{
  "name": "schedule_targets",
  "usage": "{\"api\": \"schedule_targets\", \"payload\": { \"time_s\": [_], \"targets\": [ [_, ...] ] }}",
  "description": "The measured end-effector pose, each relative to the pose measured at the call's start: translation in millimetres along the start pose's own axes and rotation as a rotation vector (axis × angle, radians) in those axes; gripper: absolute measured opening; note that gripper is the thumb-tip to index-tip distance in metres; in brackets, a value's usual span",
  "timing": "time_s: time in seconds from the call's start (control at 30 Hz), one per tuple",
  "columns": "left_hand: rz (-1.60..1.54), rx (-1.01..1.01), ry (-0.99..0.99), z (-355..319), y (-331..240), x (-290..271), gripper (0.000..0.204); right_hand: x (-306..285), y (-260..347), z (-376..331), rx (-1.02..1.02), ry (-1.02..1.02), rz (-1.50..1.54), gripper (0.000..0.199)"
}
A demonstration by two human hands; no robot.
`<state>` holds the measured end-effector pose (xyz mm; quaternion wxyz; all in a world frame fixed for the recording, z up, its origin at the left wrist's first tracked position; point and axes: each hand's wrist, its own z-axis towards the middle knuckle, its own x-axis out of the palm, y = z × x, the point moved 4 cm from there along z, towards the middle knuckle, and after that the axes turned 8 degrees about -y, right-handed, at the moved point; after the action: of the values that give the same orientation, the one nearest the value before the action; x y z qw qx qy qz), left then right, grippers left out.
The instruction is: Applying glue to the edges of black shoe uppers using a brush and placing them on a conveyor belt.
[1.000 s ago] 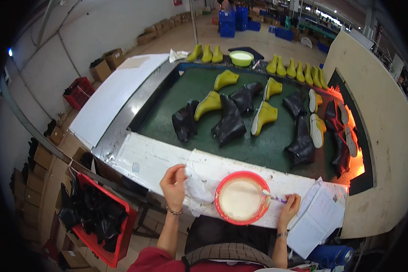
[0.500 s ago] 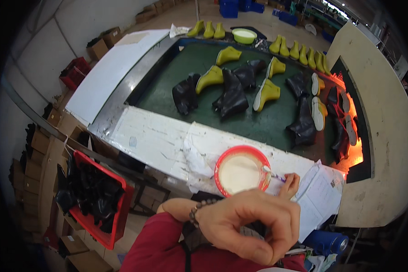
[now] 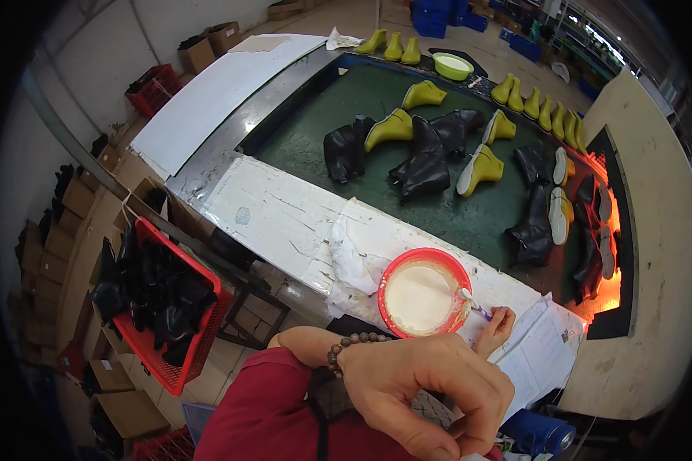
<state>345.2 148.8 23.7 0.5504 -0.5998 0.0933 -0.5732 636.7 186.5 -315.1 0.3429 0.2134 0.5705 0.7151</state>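
Close in front, my left hand point(image 3: 430, 384), with a beaded bracelet point(image 3: 344, 349) at the wrist, is closed with curled fingers. A sliver of white shows under its fingertips at the lower edge, but what it holds is hidden. Beyond it, my right hand point(image 3: 497, 330) pinches the purple-and-white handle of a small brush point(image 3: 478, 306). The brush head lies at the right rim of a red bowl point(image 3: 384, 301), which contains a cream-coloured liquid point(image 3: 421, 298). A crumpled white cloth point(image 3: 349, 252) lies left of the bowl.
A green conveyor belt point(image 3: 300, 107) carries black boot uppers point(image 3: 427, 165) and yellow lasts point(image 3: 484, 169) toward a glowing orange heater point(image 3: 609, 288). More yellow lasts point(image 3: 546, 114) line the far edge. A red crate point(image 3: 207, 330) of black boots stands left; papers point(image 3: 542, 349) and a blue flask point(image 3: 542, 432) are right.
The view has turned, so the belt and bowl sit further right in the picture. Both hands keep nearly the same pose, the right one still at the brush.
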Motion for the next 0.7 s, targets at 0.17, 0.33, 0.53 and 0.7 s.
{"api": "schedule_targets", "payload": {
  "time_s": [0.17, 0.33, 0.53, 0.7],
  "targets": [
    [0.131, 0.254, 0.148, 6, -19, -10, 0.024, 2, -3, 2, 0.001, 0.025, -0.007, 0.020],
    [0.594, 0.328, -0.330, 27, -3, -102, 0.023, 3, 1, 2, 0.006, 0.035, 0.010, 0.017],
    [1.834, -0.404, -1.164, -14, 42, -406, 0.039, 3, 4, 2, 0.021, 0.041, -0.029, 0.018],
    [1.849, -0.727, -1.237, -39, 52, -478, 0.052, 3, 6, 1, 0.041, 0.022, -0.040, 0.017]
  ]
}}
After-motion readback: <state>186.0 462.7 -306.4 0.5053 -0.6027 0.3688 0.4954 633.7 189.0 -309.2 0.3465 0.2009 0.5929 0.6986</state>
